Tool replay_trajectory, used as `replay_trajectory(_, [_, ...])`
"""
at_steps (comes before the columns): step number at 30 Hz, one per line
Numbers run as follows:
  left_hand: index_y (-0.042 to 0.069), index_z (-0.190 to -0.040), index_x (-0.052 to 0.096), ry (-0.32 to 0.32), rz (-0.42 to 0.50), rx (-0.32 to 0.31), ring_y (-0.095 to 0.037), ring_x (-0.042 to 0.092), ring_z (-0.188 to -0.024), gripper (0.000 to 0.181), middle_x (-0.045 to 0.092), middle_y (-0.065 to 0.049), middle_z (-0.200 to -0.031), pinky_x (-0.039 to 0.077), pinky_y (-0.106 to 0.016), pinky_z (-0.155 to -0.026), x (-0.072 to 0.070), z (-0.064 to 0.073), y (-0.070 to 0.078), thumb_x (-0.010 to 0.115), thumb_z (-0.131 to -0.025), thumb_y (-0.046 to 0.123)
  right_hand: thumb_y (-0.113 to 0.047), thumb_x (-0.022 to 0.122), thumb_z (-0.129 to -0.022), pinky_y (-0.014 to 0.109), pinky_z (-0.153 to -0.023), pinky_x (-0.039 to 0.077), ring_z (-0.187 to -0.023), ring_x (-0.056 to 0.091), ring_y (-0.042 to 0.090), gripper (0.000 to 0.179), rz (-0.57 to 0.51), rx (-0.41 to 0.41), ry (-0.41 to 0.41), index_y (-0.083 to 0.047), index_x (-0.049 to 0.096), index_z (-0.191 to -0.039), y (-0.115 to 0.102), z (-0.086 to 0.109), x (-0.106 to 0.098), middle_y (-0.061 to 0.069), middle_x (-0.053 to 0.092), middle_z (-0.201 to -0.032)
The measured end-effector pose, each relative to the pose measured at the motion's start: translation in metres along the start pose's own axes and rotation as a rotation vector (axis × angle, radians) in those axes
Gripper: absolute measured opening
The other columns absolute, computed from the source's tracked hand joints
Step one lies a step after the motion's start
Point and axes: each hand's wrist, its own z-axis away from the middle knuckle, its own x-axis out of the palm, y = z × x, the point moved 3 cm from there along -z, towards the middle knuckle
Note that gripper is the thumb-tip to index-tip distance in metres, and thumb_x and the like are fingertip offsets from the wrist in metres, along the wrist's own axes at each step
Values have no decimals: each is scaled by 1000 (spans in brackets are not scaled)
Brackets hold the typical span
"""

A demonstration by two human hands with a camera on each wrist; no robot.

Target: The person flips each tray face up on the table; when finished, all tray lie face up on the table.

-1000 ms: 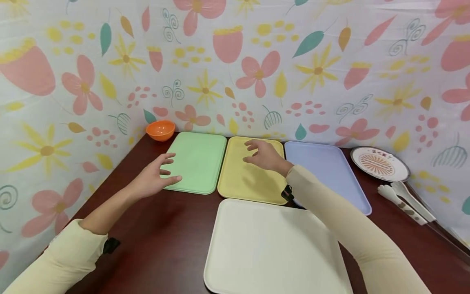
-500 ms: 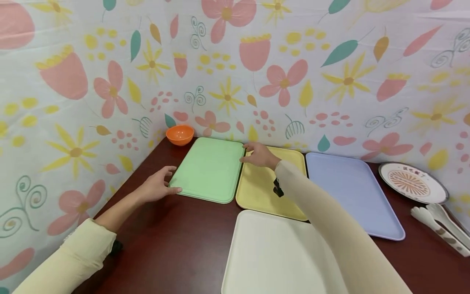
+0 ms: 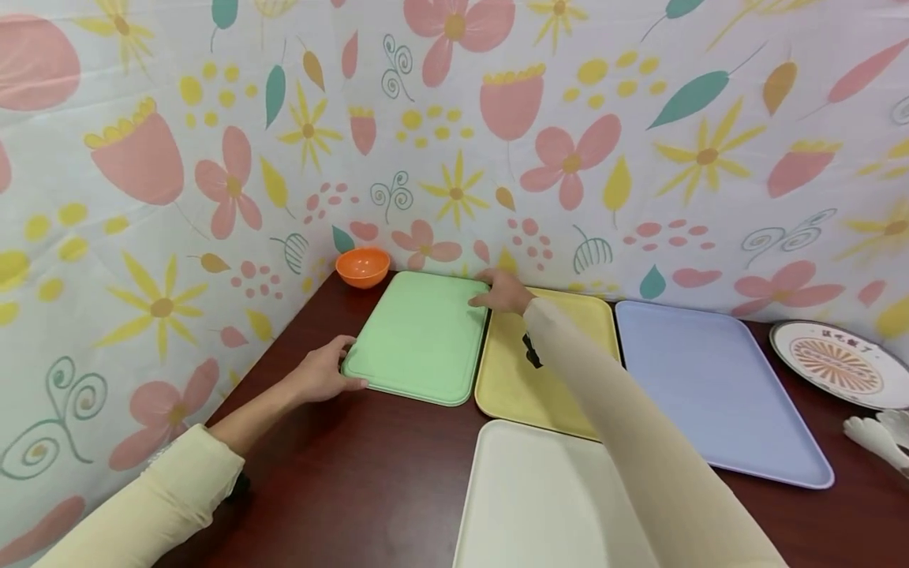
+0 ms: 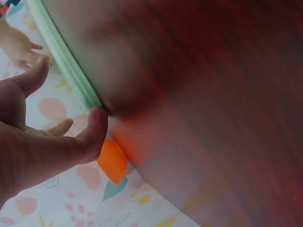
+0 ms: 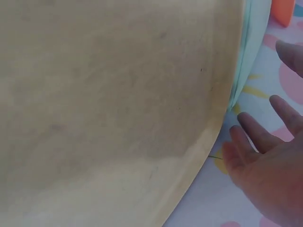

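A light green tray (image 3: 419, 335) lies flat on the dark wooden table, left of a yellow tray (image 3: 543, 379). At its near left corner is my left hand (image 3: 325, 371), fingers along the left edge and thumb by the front edge. In the left wrist view a fingertip of that hand (image 4: 52, 132) touches the green rim. My right hand (image 3: 504, 292) reaches over the yellow tray to the green tray's far right corner. The right wrist view has this hand (image 5: 270, 161) with spread, relaxed fingers beside the rims; contact there is unclear.
An orange bowl (image 3: 363, 268) stands in the back left corner. Right of the yellow tray lies a lavender tray (image 3: 717, 394), then a patterned plate (image 3: 831, 363) and pale tongs (image 3: 877, 442). A white tray (image 3: 533, 505) is nearest. Floral cloth walls (image 3: 440, 142) enclose the table.
My right hand has moved left from above the yellow tray to the green tray's far corner. My left hand has come down to its near left corner. The head view has turned left.
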Motion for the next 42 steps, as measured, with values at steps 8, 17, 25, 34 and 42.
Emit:
replay_trajectory(8, [-6, -141, 39, 15, -21, -3, -39, 56, -116, 73, 57, -29, -128, 47, -50, -94, 7, -2, -1, 79, -86, 22, -36, 81, -83, 49, -108, 38, -134, 42, 37, 84, 71, 87, -63, 0, 41, -148, 14, -6, 7, 19, 42, -149])
replay_trajectory(17, [-7, -141, 41, 8, -85, -67, -40, 54, -117, 78, 56, -28, -127, 46, -50, -96, 4, -13, 1, 82, -83, 25, -37, 83, -80, 49, -111, 34, -139, 36, 37, 88, 128, 96, -105, -2, 40, -149, 15, -13, 3, 17, 42, -150])
replay_trajectory(25, [-12, -136, 45, 12, -131, -88, -39, 54, -118, 78, 58, -27, -126, 46, -49, -98, 3, -15, 3, 85, -80, 24, -32, 86, -78, 47, -113, 31, -143, 31, 36, 88, 115, 77, -106, 0, 42, -147, 16, -19, 3, 19, 39, -153])
replay_trajectory(34, [-14, -135, 48, -27, -199, -52, -44, 46, -126, 76, 54, -30, -131, 42, -52, -101, 2, -18, 2, 85, -80, 21, -28, 85, -79, 47, -113, 32, -144, 29, 36, 91, -5, 88, -110, -1, 37, -151, 17, -21, 4, 16, 38, -154])
replay_trajectory(42, [-14, -137, 46, -14, -185, -66, -45, 46, -127, 75, 54, -30, -133, 41, -52, -103, 4, -18, 1, 84, -80, 16, -28, 84, -79, 48, -113, 31, -142, 31, 35, 89, -53, 100, -65, -3, 37, -150, 21, -25, 10, 16, 38, -153])
